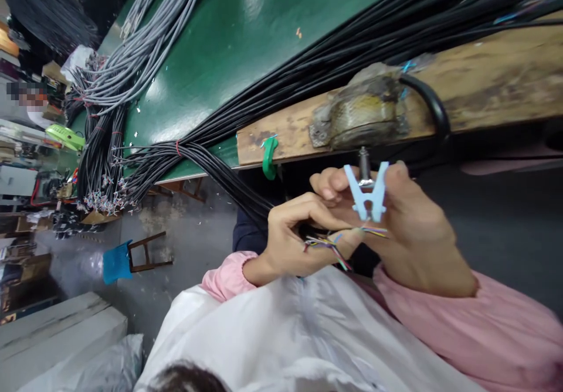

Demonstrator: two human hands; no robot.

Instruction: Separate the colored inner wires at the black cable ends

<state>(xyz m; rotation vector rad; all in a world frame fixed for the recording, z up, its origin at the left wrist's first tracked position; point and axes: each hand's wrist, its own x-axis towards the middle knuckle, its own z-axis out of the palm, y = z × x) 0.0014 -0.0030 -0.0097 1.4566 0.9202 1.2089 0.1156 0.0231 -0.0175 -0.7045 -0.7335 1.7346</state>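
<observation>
The left hand (292,237) is closed in a pinch on a fan of thin coloured wires (328,244), thumb and fingertips pressed together over the strands where they leave a black cable (246,196). The right hand (404,228) sits just beside it, touching it at the fingertips, and is closed around a pale blue clip (368,193) shaped like a clothes peg, its two prongs pointing up toward a wooden board (484,81). The coloured wires pass under the clip's lower end, and a few yellow and purple strands stick out to the right over the right hand's palm. Whether the clip actually bites the wires cannot be told. Both hands come out of pink sleeves (461,321), over a white apron (299,327) near the bottom of the view.

Just above the clip, a short metal pin (364,163) hangs down from a grimy taped block (360,111) fixed to the board's edge. A thick black cord (433,111) loops out of that block to the right. A green clip (269,156) hangs at the board's left end.

The black cable runs up and left from the hands to join a big bundle of black cables (352,52) lying across a green table (229,34), tied with a red band (177,146). Farther left lies a bundle of grey cables (145,46). On the floor at left stands a small stool (132,257) with a blue seat, and white boxes (57,333) sit at the lower left.
</observation>
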